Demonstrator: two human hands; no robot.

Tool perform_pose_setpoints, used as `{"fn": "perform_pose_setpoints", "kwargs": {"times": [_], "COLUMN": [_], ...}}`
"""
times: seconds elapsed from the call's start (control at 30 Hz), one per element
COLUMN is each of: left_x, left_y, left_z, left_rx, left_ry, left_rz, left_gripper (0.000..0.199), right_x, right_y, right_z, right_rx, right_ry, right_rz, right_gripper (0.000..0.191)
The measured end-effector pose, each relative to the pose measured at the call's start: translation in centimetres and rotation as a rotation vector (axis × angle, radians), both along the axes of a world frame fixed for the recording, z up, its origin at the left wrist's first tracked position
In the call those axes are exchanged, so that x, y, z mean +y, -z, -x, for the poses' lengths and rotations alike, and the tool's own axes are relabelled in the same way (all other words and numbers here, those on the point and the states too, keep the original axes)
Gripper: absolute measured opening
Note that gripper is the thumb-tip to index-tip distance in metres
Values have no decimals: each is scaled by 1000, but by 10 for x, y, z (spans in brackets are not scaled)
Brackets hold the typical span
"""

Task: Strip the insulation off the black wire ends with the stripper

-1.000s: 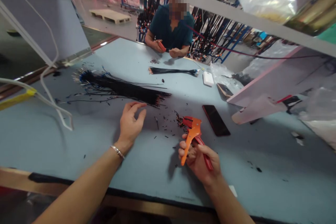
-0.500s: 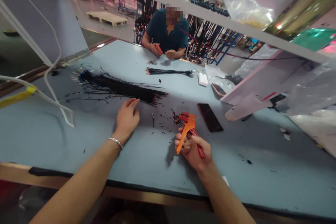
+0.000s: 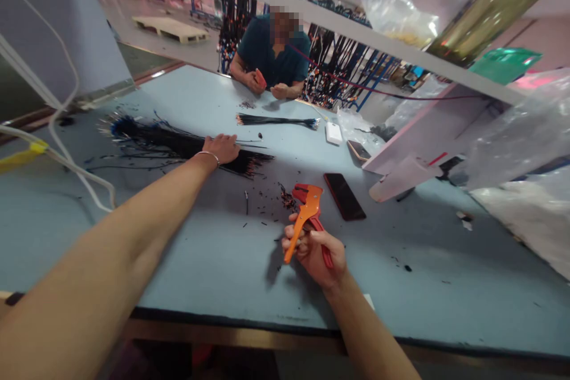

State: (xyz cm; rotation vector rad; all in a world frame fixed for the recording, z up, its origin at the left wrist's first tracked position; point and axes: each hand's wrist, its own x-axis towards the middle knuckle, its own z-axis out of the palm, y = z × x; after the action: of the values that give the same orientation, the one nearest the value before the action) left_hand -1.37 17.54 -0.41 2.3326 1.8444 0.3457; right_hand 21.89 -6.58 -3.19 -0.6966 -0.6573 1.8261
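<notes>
My left hand [image 3: 222, 149] lies palm down on a large bundle of black wires [image 3: 178, 141], with its fingers spread over the strands near the right end. Blue and bare tips show at the bundle's far left, reddish tips at its right. In my right hand [image 3: 324, 255] is a pair of wire strippers [image 3: 307, 208] with an orange and a red handle, its jaws pointing up and away from me. Small wire scraps [image 3: 287, 196] are heaped just left of the jaws, and one short loose wire [image 3: 247, 202] lies between my hands.
Right of the strippers lies a dark phone [image 3: 344, 196]. Beyond are a smaller wire bundle [image 3: 278, 122], a white box [image 3: 333, 133] and another phone [image 3: 358, 151]. Across the table [image 3: 214, 261] a co-worker [image 3: 274, 50] holds a red tool. White cables [image 3: 84, 172] hang at left.
My left hand has moved forward from the bundle's near edge onto the wires. The strippers stay in my right hand. The whole view has shifted slightly.
</notes>
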Motion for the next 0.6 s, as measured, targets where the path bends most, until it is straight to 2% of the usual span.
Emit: {"fn": "perform_pose_setpoints", "kwargs": {"times": [0.13, 0.23, 0.37, 0.43, 0.53, 0.6], "left_x": [-19, -47, -89, -111, -135, -143], "left_y": [0, -4, -3, 0, 3, 6], "left_z": [9, 19, 28, 29, 26, 23], "left_rx": [29, 42, 9, -84, -272, -358], "left_ry": [11, 61, 59, 84, -27, -66], "left_rz": [-42, -81, -140, -171, -230, -252], "left_gripper": [32, 35, 42, 43, 36, 31], "right_x": [1, 1, 0, -1, 0, 3], "right_y": [-1, -2, -4, -5, -7, -8], "right_z": [0, 2, 6, 6, 8, 10], "right_rx": [-2, 17, 37, 41, 59, 80], "right_ry": [28, 6, -2, 7, 27, 34], "right_rz": [1, -2, -15, -16, -22, -20], "right_gripper": [38, 38, 36, 35, 33, 33]}}
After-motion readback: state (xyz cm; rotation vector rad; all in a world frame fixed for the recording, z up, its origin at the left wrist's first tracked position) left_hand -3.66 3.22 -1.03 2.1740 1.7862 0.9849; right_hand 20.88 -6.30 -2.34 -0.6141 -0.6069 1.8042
